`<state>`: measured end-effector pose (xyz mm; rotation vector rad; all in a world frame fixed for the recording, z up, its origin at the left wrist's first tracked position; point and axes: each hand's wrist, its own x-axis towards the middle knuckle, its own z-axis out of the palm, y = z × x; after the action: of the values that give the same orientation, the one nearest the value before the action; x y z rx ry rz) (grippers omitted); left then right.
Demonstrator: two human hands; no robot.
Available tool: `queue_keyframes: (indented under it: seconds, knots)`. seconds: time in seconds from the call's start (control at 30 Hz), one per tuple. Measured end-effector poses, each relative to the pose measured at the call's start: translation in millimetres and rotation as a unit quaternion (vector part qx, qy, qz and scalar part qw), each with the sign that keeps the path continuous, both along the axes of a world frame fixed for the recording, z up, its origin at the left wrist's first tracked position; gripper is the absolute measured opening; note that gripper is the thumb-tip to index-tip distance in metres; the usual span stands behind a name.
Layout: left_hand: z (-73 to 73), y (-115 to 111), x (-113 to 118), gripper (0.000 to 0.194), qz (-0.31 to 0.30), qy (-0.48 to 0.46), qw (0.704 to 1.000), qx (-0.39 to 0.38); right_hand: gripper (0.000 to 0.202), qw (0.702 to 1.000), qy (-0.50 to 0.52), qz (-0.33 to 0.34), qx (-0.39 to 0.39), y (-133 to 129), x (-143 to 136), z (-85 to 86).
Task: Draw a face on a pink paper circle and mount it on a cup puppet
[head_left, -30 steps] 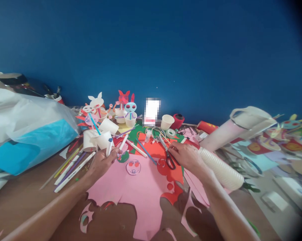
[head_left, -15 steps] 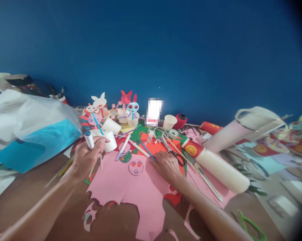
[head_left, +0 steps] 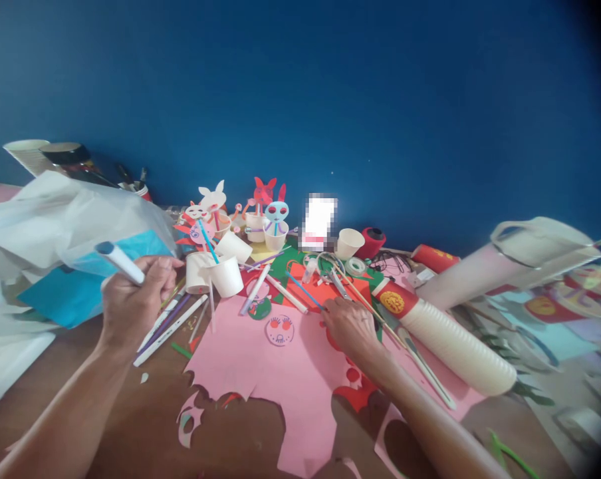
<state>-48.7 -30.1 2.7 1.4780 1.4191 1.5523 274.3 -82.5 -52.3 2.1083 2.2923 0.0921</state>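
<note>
My left hand is closed around a white marker with a dark blue end, held above the left side of the table. Two white paper cups stand just right of it, a blue stick leaning out of one. My right hand has its fingers curled over the handles of the scissors, and the handles are mostly hidden. A thin blue stick ends at its fingertips. Between my hands, a round paper face with red eyes lies on a cut pink sheet.
Paper animal figures in cups stand along the blue wall. A stack of paper cups lies on the right, beside a clear pitcher. Plastic bags fill the left. Pens and paper scraps are scattered about.
My left hand has moved left and down with the marker, away from the white cup, and the marker tilts more. My right hand has shifted right over the scissors handles. The view has turned slightly left.
</note>
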Motion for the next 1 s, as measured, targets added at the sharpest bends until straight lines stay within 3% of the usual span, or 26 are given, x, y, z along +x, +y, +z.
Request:
queue_keyframes:
  seconds: [0.13,0.27,0.4,0.53,0.67,0.87,1.0]
  knots:
    - [-10.1,7.0,-12.0,0.021,0.009,0.089,0.991,-0.1,0.02,1.0,0.0,-0.006,0.003,0.4,2.5,-3.9]
    - [-14.5,11.9,-13.6,0.025,0.019,0.124,0.984,-0.128,0.014,0.998,0.018,-0.004,0.055,-0.7,2.3,-5.9]
    - [-10.6,9.9,-2.7,0.025,0.025,0.17,0.975,-0.14,0.018,0.992,0.049,0.04,0.106,-0.8,-7.7,-11.7]
    - [-14.3,4.6,9.3,0.026,-0.014,0.172,0.974,-0.145,0.016,0.988,0.065,0.075,0.121,1.9,-19.8,-23.8]
    - [-23.6,-0.3,18.3,0.026,-0.072,0.158,0.973,-0.15,0.016,0.99,0.07,0.058,0.11,5.4,-22.0,-27.7]
    - [-32.4,-5.1,28.9,0.026,-0.135,0.124,0.972,-0.15,0.009,0.978,0.201,-0.041,0.047,2.5,-4.1,6.4]
    - [-38.4,-7.1,38.2,0.036,-0.194,0.054,0.964,-0.175,0.014,0.908,0.416,-0.053,0.016,-4.6,4.0,30.5]
